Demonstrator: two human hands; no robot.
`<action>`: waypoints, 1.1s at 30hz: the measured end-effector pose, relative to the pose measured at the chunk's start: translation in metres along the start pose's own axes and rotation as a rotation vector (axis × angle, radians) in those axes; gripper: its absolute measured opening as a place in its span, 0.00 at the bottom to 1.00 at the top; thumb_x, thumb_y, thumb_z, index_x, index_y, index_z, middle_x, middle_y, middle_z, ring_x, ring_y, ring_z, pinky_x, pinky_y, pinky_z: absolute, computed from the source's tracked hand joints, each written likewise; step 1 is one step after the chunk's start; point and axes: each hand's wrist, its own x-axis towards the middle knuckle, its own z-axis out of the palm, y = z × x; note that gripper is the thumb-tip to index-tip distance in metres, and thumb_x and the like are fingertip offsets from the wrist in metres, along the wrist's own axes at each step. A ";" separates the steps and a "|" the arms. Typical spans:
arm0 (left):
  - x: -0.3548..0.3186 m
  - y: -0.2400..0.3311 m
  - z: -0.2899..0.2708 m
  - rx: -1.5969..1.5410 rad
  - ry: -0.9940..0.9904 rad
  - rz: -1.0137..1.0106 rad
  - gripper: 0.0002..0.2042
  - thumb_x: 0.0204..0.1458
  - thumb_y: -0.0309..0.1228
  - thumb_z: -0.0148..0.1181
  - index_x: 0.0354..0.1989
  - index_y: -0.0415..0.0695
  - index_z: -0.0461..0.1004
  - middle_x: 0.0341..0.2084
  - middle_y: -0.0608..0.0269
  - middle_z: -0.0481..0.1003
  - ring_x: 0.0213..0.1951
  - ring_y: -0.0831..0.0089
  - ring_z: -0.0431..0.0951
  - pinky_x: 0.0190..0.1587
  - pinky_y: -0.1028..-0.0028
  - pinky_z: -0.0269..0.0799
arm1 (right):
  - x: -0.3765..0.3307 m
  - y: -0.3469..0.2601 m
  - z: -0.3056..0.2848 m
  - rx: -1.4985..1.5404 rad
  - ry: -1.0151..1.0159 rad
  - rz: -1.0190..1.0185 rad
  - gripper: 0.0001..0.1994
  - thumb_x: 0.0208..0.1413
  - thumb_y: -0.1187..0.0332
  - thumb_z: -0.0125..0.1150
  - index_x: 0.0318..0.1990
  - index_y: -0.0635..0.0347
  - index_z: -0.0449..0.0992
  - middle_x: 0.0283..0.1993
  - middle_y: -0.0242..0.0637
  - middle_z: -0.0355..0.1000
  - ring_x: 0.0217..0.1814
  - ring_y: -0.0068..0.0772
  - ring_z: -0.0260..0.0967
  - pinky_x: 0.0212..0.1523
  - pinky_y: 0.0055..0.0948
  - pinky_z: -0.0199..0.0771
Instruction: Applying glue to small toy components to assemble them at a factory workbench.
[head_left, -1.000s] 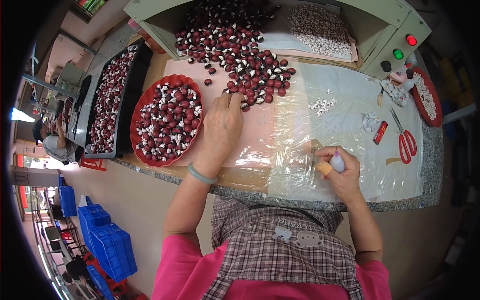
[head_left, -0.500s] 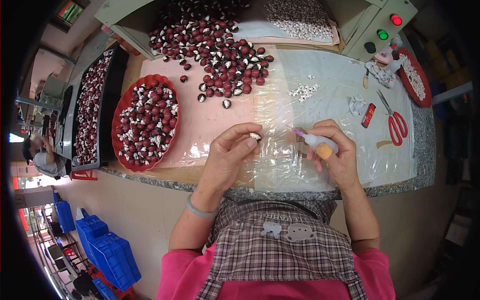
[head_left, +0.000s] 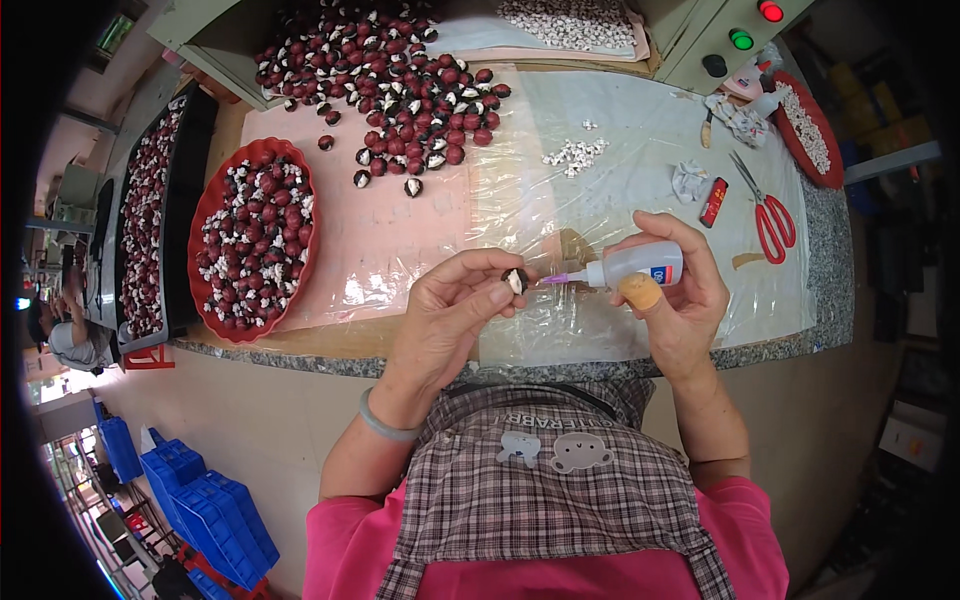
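Between the thumb and fingertips of my left hand (head_left: 445, 310) is a small round ball (head_left: 515, 281), dark with a white patch facing the bottle. My right hand (head_left: 690, 305) is closed around a clear glue bottle (head_left: 622, 266), held nearly level. Its thin purple nozzle (head_left: 560, 277) points left, with the tip close beside the ball; whether they touch I cannot tell. A tan finger cot (head_left: 640, 292) covers my right thumb. Beyond my hands lie a few small white pieces (head_left: 575, 156) and a heap of dark-red balls (head_left: 420, 110) with black and white parts.
A red scalloped bowl (head_left: 312, 235) and a long black tray (head_left: 190, 210) of balls and white pieces stand left. Red-handled scissors (head_left: 773, 228), a red lighter (head_left: 713, 202) and a red dish (head_left: 825, 165) are right. A metal housing (head_left: 690, 60) stands behind; blue crates (head_left: 215, 510) sit lower left.
The glue bottle has turned level and moved left, bringing its nozzle close to the ball. The ball's white patch now faces more toward the nozzle. The whole view has shifted slightly.
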 end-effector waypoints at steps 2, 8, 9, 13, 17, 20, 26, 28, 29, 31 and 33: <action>0.001 0.000 0.002 0.004 0.000 0.000 0.13 0.54 0.22 0.60 0.49 0.37 0.72 0.42 0.57 0.76 0.38 0.76 0.76 0.43 0.78 0.73 | -0.001 0.002 0.000 -0.086 -0.019 -0.078 0.24 0.54 0.71 0.64 0.57 0.67 0.65 0.41 0.43 0.75 0.37 0.25 0.72 0.37 0.22 0.74; 0.001 0.000 0.001 0.017 0.004 0.006 0.12 0.54 0.21 0.59 0.46 0.36 0.72 0.39 0.58 0.76 0.37 0.76 0.76 0.43 0.77 0.73 | -0.002 0.003 -0.002 -0.287 -0.077 -0.240 0.23 0.57 0.70 0.60 0.58 0.69 0.63 0.41 0.45 0.74 0.34 0.26 0.72 0.33 0.22 0.74; 0.001 -0.001 0.000 0.013 0.007 0.004 0.12 0.54 0.20 0.59 0.47 0.36 0.72 0.39 0.59 0.76 0.37 0.76 0.76 0.43 0.77 0.73 | -0.002 0.003 -0.002 -0.320 -0.085 -0.260 0.23 0.58 0.70 0.60 0.58 0.69 0.64 0.41 0.46 0.74 0.35 0.26 0.72 0.34 0.23 0.75; 0.001 -0.001 -0.001 0.019 0.007 -0.006 0.12 0.53 0.20 0.60 0.47 0.36 0.72 0.38 0.60 0.76 0.37 0.76 0.75 0.42 0.77 0.72 | -0.003 0.002 0.000 -0.366 -0.083 -0.267 0.23 0.58 0.69 0.60 0.58 0.69 0.64 0.41 0.46 0.75 0.38 0.28 0.73 0.36 0.24 0.76; 0.001 -0.002 -0.002 0.034 0.009 -0.019 0.12 0.53 0.20 0.60 0.47 0.36 0.72 0.37 0.61 0.76 0.36 0.76 0.76 0.42 0.77 0.72 | -0.002 0.000 0.001 -0.425 -0.103 -0.288 0.23 0.57 0.68 0.61 0.57 0.70 0.65 0.40 0.46 0.75 0.39 0.29 0.74 0.38 0.25 0.76; 0.002 -0.004 -0.003 0.046 0.024 -0.023 0.13 0.53 0.23 0.61 0.46 0.36 0.72 0.37 0.59 0.76 0.36 0.76 0.76 0.42 0.78 0.73 | 0.000 -0.001 0.001 -0.473 -0.116 -0.325 0.23 0.57 0.67 0.62 0.57 0.70 0.65 0.40 0.46 0.76 0.40 0.30 0.75 0.39 0.25 0.76; 0.004 -0.002 -0.002 0.050 0.010 -0.025 0.12 0.53 0.21 0.60 0.46 0.37 0.73 0.36 0.62 0.76 0.36 0.77 0.76 0.42 0.78 0.72 | 0.001 -0.004 -0.001 -0.497 -0.148 -0.348 0.23 0.56 0.67 0.63 0.56 0.70 0.66 0.40 0.47 0.76 0.42 0.32 0.76 0.42 0.26 0.76; 0.005 -0.002 -0.002 0.029 0.012 -0.030 0.12 0.54 0.21 0.60 0.46 0.37 0.73 0.36 0.61 0.76 0.36 0.77 0.76 0.41 0.79 0.72 | 0.001 -0.004 -0.001 -0.495 -0.143 -0.346 0.23 0.56 0.68 0.63 0.56 0.70 0.66 0.40 0.47 0.76 0.42 0.33 0.76 0.42 0.26 0.76; 0.004 -0.002 -0.003 0.027 0.006 -0.028 0.12 0.54 0.21 0.60 0.46 0.37 0.73 0.36 0.61 0.76 0.36 0.77 0.76 0.41 0.79 0.72 | 0.002 -0.001 0.000 -0.442 -0.093 -0.338 0.22 0.52 0.69 0.66 0.53 0.68 0.69 0.41 0.45 0.76 0.41 0.33 0.76 0.39 0.25 0.76; 0.005 -0.003 -0.006 0.010 -0.002 -0.041 0.12 0.54 0.22 0.60 0.47 0.37 0.73 0.37 0.60 0.77 0.36 0.77 0.76 0.41 0.79 0.72 | 0.003 0.003 -0.002 -0.401 -0.040 -0.336 0.21 0.48 0.70 0.70 0.50 0.66 0.72 0.41 0.44 0.76 0.40 0.33 0.77 0.35 0.24 0.76; 0.004 -0.003 -0.009 0.008 0.019 -0.041 0.12 0.54 0.23 0.60 0.46 0.37 0.73 0.38 0.58 0.77 0.35 0.77 0.76 0.39 0.80 0.72 | 0.005 0.009 -0.005 -0.007 0.004 -0.158 0.18 0.49 0.73 0.69 0.47 0.64 0.71 0.42 0.44 0.75 0.41 0.31 0.76 0.35 0.23 0.75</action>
